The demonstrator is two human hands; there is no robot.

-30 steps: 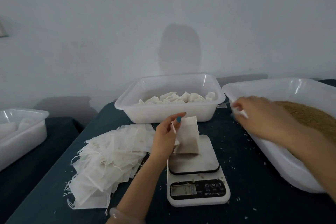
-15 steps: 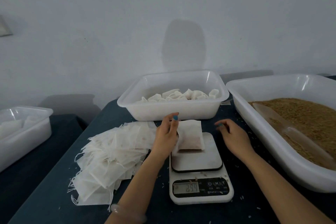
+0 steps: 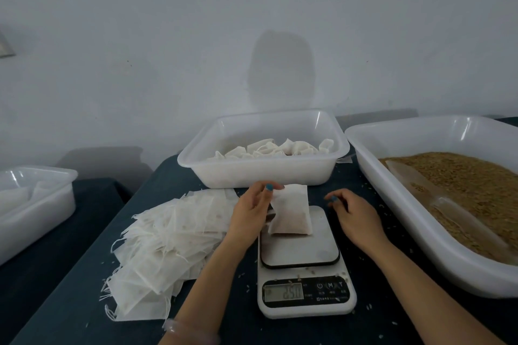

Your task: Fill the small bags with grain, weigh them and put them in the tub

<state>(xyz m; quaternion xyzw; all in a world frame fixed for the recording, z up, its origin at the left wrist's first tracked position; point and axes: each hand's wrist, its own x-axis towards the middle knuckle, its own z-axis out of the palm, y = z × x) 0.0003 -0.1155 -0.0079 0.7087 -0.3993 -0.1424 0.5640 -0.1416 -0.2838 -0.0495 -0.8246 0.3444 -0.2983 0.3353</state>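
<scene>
- The filled bag (image 3: 291, 214) stands on the far left part of the plate of the scale (image 3: 305, 283), which sits near the middle of the tabletop (image 3: 238, 316), toward the front edge.
- The left hand (image 3: 249, 213) pinches the bag at its upper left edge, with fingers curled on the cloth. The right hand (image 3: 356, 216) rests just beside the scale on its right, its fingers loosely bent, and it holds nothing.
- The tub (image 3: 260, 173) with finished bags is at the far edge, just behind the scale. The big tray (image 3: 420, 227) of grain (image 3: 462, 176) with a scoop (image 3: 448, 204) lies along the right edge, and the empty bags (image 3: 173, 235) are heaped on the left side.
- I think the bag is light and soft. Its thin cloth bends, and the grain sinks to the bottom, so the lower part is fat and the top is flat.
- It seems best to take it at the flat top, mouth upward. If it tips, loose grain may spill out.
</scene>
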